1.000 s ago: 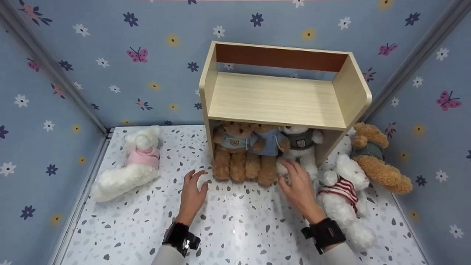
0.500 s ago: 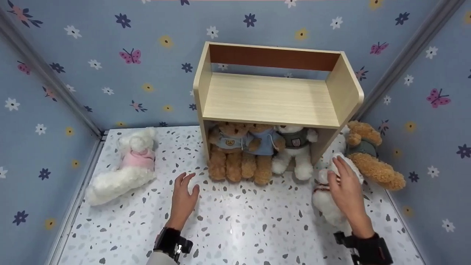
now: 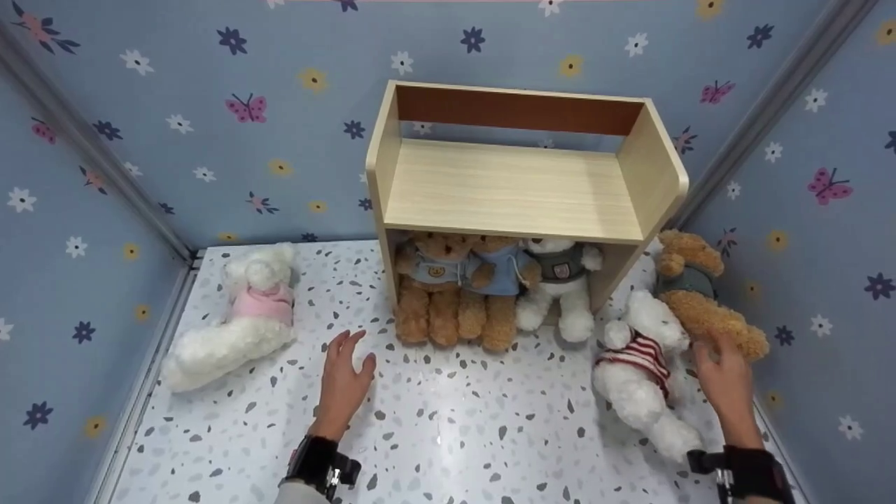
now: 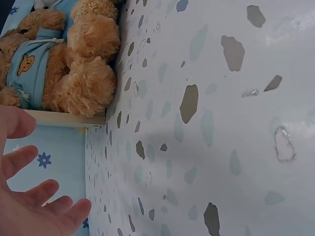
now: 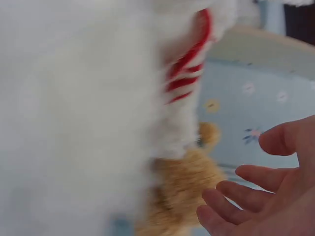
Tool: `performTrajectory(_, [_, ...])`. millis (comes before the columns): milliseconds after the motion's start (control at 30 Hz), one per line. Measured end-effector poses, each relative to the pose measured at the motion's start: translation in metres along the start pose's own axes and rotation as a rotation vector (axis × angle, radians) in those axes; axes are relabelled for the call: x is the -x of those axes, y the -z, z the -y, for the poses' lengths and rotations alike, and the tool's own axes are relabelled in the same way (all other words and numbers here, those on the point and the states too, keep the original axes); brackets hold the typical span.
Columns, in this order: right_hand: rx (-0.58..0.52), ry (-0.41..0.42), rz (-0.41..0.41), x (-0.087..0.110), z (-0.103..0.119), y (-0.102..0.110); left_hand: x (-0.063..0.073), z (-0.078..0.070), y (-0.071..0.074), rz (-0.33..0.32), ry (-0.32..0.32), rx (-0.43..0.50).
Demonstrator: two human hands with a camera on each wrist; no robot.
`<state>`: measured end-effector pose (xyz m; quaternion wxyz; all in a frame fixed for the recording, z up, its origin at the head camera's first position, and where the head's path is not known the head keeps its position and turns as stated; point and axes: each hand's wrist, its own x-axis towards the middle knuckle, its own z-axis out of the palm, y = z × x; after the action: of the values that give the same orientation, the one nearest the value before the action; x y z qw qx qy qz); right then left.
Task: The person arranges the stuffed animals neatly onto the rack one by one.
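My right hand [image 3: 726, 385] is over the legs of a brown teddy bear [image 3: 689, 311] in a dark green top, by the right wall. Its fingers are spread and loosely bent in the right wrist view, and I cannot tell whether they touch the fur. Just left of that hand lies a white teddy bear [image 3: 640, 360] in a red-striped sweater, large and blurred in the right wrist view. My left hand [image 3: 343, 385] hovers with relaxed fingers and holds nothing. Nearest to it sits a brown bear [image 3: 439, 273] in a light blue hoodie, in the shelf's lower compartment.
A wooden shelf [image 3: 514, 189] stands against the flowered back wall. Beside the hoodie bear sit another brown bear [image 3: 498, 273] in blue and a white bear [image 3: 560, 269] in a dark vest. At left lies a white bear [image 3: 262, 301] in pink.
My right hand has moved right, from the white bear's legs at the shelf, across the striped-sweater bear, to the brown bear at the wall. My left hand has barely moved.
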<state>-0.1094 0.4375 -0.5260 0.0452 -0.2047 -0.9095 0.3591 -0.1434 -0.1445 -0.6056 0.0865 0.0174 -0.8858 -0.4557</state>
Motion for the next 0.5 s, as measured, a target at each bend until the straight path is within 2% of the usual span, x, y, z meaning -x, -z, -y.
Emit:
performTrajectory(100, [-0.034, -0.060, 0.056, -0.008, -0.020, -0.011, 0.000, 0.001, -0.001, 0.000, -0.011, -0.006])
performTrajectory(200, [-0.074, -0.093, 0.162, -0.012, -0.032, -0.021, 0.002, 0.001, -0.001, -0.002, -0.016, -0.004])
performTrajectory(333, [-0.129, -0.129, 0.329, -0.016, -0.038, -0.032, 0.004, 0.002, 0.000, 0.001, -0.006, 0.001])
performTrajectory(500, [-0.179, -0.160, 0.422, -0.019, -0.043, -0.041, 0.006, 0.004, 0.000, 0.017, 0.014, 0.005])
